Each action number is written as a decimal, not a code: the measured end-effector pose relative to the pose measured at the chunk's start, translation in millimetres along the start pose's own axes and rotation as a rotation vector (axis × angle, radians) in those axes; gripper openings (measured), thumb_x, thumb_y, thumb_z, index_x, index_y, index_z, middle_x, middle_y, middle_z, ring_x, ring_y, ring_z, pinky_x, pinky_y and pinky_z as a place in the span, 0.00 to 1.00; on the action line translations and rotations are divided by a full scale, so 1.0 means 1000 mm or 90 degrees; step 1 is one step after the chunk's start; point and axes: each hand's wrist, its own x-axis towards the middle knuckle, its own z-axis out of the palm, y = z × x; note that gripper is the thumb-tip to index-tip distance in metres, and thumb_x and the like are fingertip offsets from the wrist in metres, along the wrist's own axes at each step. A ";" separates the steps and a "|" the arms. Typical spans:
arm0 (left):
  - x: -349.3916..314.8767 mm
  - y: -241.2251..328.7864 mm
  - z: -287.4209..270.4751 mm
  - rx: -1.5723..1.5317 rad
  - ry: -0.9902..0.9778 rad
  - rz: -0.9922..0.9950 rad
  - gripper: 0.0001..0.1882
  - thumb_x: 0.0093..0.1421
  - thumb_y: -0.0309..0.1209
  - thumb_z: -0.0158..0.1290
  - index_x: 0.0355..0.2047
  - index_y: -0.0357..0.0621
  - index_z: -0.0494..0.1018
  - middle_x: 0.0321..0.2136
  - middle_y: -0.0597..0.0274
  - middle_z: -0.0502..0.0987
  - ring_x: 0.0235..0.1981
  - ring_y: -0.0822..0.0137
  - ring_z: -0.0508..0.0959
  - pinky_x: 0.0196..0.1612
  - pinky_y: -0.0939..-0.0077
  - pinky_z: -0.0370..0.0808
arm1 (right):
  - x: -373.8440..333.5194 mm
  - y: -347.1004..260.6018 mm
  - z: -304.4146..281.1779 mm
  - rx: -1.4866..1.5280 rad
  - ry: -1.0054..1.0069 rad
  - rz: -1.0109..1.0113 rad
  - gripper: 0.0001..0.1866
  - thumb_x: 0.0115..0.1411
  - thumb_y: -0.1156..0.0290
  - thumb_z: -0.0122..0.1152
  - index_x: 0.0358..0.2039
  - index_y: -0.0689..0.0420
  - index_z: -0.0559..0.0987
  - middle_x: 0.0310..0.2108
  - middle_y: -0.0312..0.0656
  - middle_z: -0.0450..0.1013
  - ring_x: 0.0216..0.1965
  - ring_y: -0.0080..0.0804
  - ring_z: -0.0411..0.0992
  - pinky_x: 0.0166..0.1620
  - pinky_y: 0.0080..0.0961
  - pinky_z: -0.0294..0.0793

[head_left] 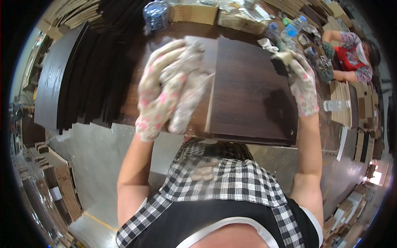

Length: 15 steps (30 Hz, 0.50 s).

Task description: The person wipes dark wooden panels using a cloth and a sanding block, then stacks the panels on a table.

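Note:
Floral-patterned white gloves cover both my hands. My left hand (157, 93) is raised over the table, left of a dark brown wood-grain panel (252, 91), with its fingers wrapped round a crumpled whitish rag (191, 93). The rag hangs down beside the panel's left edge, blurred by motion. Beyond the panel's upper right corner, my right hand (304, 82) is closed on a small pale block with a dark face (282, 61); its exact kind is unclear. The panel lies flat near the table's front edge, on top of at least one more dark panel.
Dark boards (53, 78) stand in a row at the left. Along the back are a wrapped plastic bottle bundle (156, 15), a cardboard box (194, 13) and loose bottles (294, 27). At right a co-worker (351, 58) handles things near a clear bottle (336, 106).

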 end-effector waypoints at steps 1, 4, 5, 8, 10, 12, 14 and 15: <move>0.020 0.000 0.018 0.010 -0.035 0.067 0.20 0.63 0.32 0.56 0.53 0.39 0.74 0.55 0.47 0.74 0.57 0.52 0.73 0.61 0.60 0.69 | -0.021 -0.003 -0.028 -0.034 0.038 -0.006 0.18 0.65 0.68 0.61 0.53 0.64 0.77 0.48 0.43 0.77 0.46 0.26 0.76 0.49 0.22 0.75; 0.046 -0.021 0.080 0.162 -0.178 0.100 0.22 0.61 0.31 0.58 0.56 0.44 0.73 0.53 0.54 0.75 0.55 0.49 0.74 0.59 0.60 0.71 | -0.085 0.015 -0.093 -0.212 0.169 -0.082 0.17 0.71 0.64 0.53 0.52 0.65 0.75 0.52 0.49 0.76 0.49 0.36 0.77 0.53 0.29 0.77; 0.036 -0.069 0.114 0.012 -0.259 0.035 0.23 0.62 0.35 0.57 0.58 0.49 0.72 0.55 0.54 0.74 0.57 0.48 0.72 0.58 0.57 0.70 | -0.099 0.015 -0.094 -0.265 0.197 -0.099 0.18 0.71 0.63 0.51 0.53 0.65 0.75 0.52 0.49 0.76 0.50 0.37 0.77 0.54 0.31 0.77; 0.019 -0.030 0.163 0.336 -0.371 0.171 0.24 0.58 0.34 0.57 0.56 0.49 0.72 0.55 0.55 0.74 0.59 0.49 0.71 0.60 0.56 0.70 | -0.149 0.010 -0.083 -0.206 0.326 -0.101 0.22 0.73 0.60 0.47 0.55 0.65 0.74 0.52 0.49 0.75 0.53 0.39 0.75 0.56 0.35 0.75; 0.031 -0.005 0.188 0.125 -0.557 0.183 0.24 0.53 0.36 0.61 0.50 0.48 0.74 0.54 0.53 0.73 0.59 0.47 0.71 0.59 0.52 0.70 | -0.168 0.018 -0.078 -0.002 0.383 -0.119 0.19 0.71 0.64 0.51 0.54 0.64 0.75 0.53 0.48 0.75 0.54 0.37 0.74 0.57 0.32 0.75; 0.007 0.021 0.211 -0.018 -0.562 0.334 0.25 0.52 0.34 0.62 0.51 0.49 0.74 0.62 0.51 0.69 0.65 0.48 0.65 0.64 0.50 0.65 | -0.175 0.021 -0.076 0.254 0.402 -0.115 0.16 0.67 0.72 0.56 0.53 0.64 0.76 0.54 0.48 0.74 0.54 0.35 0.74 0.57 0.29 0.76; -0.016 0.036 0.204 -0.062 -0.636 0.374 0.28 0.54 0.38 0.61 0.57 0.52 0.72 0.64 0.53 0.66 0.67 0.47 0.63 0.66 0.47 0.62 | -0.177 0.011 -0.056 0.215 0.377 -0.115 0.15 0.67 0.73 0.56 0.52 0.63 0.76 0.55 0.49 0.74 0.56 0.36 0.73 0.59 0.31 0.74; -0.024 0.044 0.191 -0.048 -0.711 0.370 0.29 0.55 0.40 0.61 0.58 0.53 0.72 0.64 0.54 0.67 0.67 0.46 0.63 0.66 0.46 0.62 | -0.184 0.007 -0.051 0.191 0.373 -0.115 0.15 0.67 0.73 0.56 0.52 0.63 0.76 0.55 0.49 0.73 0.56 0.37 0.73 0.60 0.32 0.73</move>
